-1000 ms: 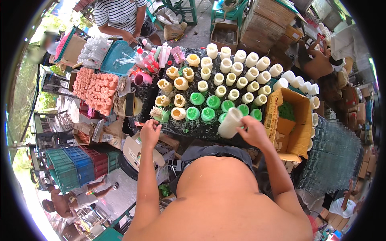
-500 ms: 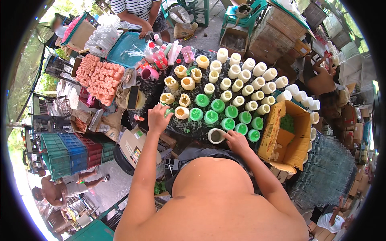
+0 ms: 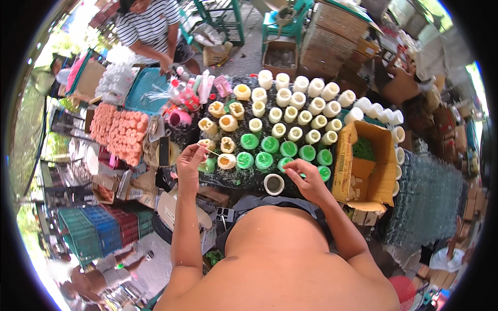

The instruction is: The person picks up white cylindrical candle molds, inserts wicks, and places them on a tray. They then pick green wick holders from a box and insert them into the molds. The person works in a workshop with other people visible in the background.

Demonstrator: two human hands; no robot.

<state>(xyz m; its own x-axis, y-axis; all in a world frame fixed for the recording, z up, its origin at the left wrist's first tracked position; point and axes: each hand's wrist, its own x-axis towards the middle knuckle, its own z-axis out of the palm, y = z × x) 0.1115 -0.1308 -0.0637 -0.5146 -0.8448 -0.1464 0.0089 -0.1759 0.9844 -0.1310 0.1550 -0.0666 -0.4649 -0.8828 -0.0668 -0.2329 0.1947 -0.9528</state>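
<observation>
While peach-coloured pieces (image 3: 120, 132) fill the far left beside a blue-green tray (image 3: 141, 95), a pink cup (image 3: 180, 118) sits on the black counter (image 3: 246, 180). Next, left hand (image 3: 189, 164): fingers pinched on a thin pale stick (image 3: 212, 152), which slants down to the right over the near edge of the yellowish notched cups (image 3: 227, 123). Then green-filled cups (image 3: 263, 160) in rows mid-counter, cream cups (image 3: 283, 97) standing behind them. White thick-walled cup (image 3: 274, 184) is upright at the near edge, mouth up, nothing gripping it. Right hand (image 3: 310, 181) is just right of it, apart, fingers bent by the nearest green-filled cups; can't tell if they pinch anything. Farther right, open cardboard box (image 3: 343, 171) with green stuff (image 3: 364, 148) inside.
</observation>
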